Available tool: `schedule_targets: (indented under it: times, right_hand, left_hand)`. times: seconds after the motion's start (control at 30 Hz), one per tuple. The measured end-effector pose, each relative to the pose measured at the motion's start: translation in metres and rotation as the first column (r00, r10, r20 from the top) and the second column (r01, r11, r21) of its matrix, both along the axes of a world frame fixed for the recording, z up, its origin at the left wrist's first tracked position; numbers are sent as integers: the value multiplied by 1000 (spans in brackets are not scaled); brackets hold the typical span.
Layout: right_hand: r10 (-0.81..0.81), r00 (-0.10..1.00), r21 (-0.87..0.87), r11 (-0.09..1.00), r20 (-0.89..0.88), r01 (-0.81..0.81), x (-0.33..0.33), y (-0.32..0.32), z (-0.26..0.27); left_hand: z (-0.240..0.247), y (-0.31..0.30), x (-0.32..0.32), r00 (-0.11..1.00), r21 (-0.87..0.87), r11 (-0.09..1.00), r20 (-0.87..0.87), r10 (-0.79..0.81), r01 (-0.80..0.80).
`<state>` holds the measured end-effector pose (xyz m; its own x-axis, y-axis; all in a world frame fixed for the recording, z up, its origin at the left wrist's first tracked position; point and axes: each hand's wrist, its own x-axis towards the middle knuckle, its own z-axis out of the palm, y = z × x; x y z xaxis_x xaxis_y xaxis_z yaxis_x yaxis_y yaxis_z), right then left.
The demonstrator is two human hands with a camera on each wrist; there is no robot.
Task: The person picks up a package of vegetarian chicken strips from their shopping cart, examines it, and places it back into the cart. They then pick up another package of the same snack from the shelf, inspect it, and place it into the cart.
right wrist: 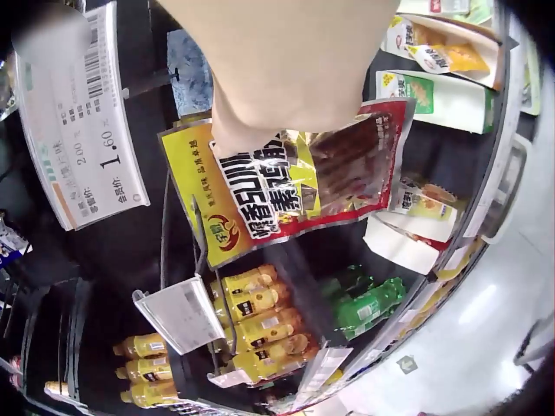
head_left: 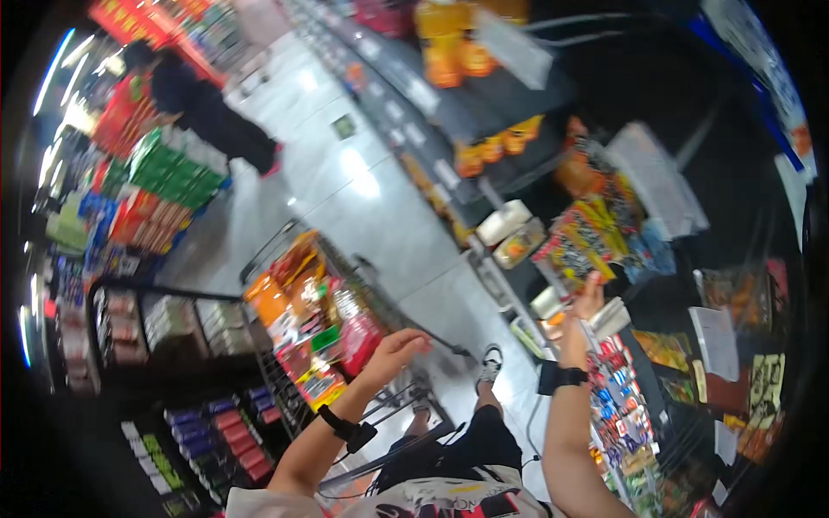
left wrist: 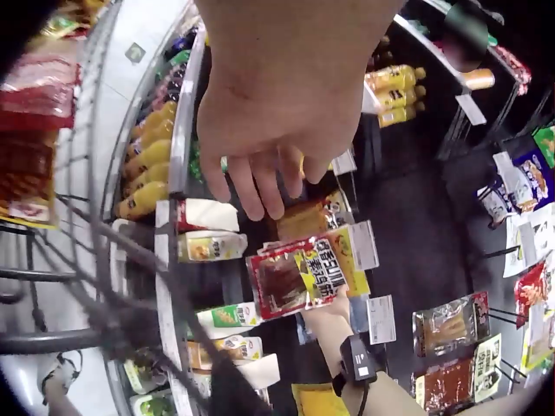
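My right hand (head_left: 585,306) reaches to a hanging snack packet (right wrist: 338,169), red and yellow with a clear window showing brown strips. In the right wrist view the hand overlaps the packet's edge and its fingers are hidden; I cannot tell whether they grip it. The packet's yellow end lies by a metal hook (right wrist: 201,234). In the left wrist view the right hand (left wrist: 334,314) is at the packet's lower edge. My left hand (head_left: 399,352) hovers beside the shopping cart (head_left: 259,263), fingers loosely extended, holding nothing.
Colourful packets (head_left: 302,293) fill the cart. Boxed snacks (left wrist: 212,247) and bottled orange drinks (left wrist: 147,178) line the shelf edge. Price tags (right wrist: 82,121) hang on hooks. A person (head_left: 207,108) stands further down the aisle, near stacked cartons (head_left: 177,168).
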<state>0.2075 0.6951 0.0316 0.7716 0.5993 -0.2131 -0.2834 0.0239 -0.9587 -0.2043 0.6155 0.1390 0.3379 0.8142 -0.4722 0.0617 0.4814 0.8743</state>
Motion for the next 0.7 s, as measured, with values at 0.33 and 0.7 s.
schedule_targets:
  times: [0.33, 0.7]
  right_hand:
    - [269, 962, -183, 949, 42, -257, -20, -79, -37]
    - [595, 675, -556, 411, -437, -722, -81, -228, -32]
  left_hand:
    - [-15, -134, -173, 828, -207, 802, -179, 531, -560]
    - [-113, -209, -293, 716, 10, 781, -394, 577, -624]
